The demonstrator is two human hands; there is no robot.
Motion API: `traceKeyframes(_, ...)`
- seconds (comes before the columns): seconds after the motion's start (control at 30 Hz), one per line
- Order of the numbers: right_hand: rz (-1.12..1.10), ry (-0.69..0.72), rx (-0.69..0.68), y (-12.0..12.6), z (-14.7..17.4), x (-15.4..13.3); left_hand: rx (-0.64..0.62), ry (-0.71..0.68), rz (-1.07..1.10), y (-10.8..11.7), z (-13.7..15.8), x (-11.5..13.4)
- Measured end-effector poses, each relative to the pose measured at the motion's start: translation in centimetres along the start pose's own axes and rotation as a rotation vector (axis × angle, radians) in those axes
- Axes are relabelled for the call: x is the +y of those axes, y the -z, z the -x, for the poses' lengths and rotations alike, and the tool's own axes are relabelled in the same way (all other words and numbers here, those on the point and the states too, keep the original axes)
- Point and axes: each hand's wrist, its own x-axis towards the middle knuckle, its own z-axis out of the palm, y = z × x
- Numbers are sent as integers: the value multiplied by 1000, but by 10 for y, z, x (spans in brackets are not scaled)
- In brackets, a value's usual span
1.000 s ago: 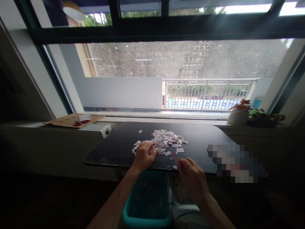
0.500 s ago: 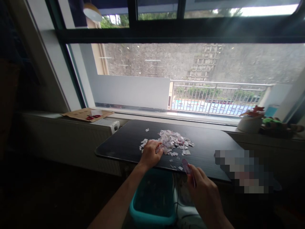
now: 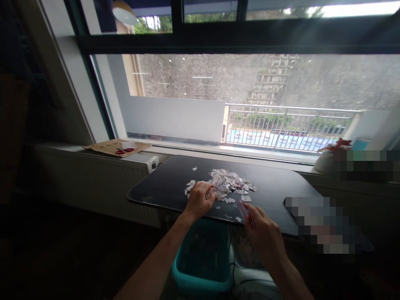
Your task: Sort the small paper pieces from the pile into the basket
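Scraps (image 3: 229,180): sm. whitish bits, some w/ pinkish tint, many squarish, heaped loosely mid-counter (image 3: 162,179), overlapping at odd angles. Heap thins twd edges; few strays nr front edge, sm. cluster apart at back L. L hand (image 3: 200,198) at heap's near L side, hiding part. Strip (image 3: 243,208): pinkish, thin, gripped in R hand (image 3: 265,230), slanted, far end up-L, just short of heap.

We note a wide dark-framed window (image 3: 206,43) across the far side, brightest towards its top right. Through it we observe a rough grey wall (image 3: 200,83) and, right, a metal railing (image 3: 282,125). We find a radiator (image 3: 137,181) left of the black table (image 3: 168,179); the near-left floor (image 3: 71,258) lies in deep shadow.
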Motion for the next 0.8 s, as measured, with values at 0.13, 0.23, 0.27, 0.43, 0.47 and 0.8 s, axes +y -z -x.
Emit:
traceKeyframes(0.13, -104, 58, -47, 2, 2, -13, -3, 1, -6, 0, -1, -1)
traceKeyframes(0.23, -50, -29, 37, 13, 15, -9, -7, -1, -3, -1, -1, -2)
traceKeyframes(0.27, -29, -48, 67, 17, 20, -5, -5, -1, 0, -2, -1, -2)
traceKeyframes(0.43, -26, -33, 51, 20, 36, -6, 3, 7, 1, -3, 0, -2)
traceKeyframes(0.47, -42, -26, 41, 18, 35, -12, 2, 5, -2, -2, 0, -2)
traceKeyframes(0.8, -34, -82, 68, 7, 23, -9, -4, 15, -6, -3, 0, -2)
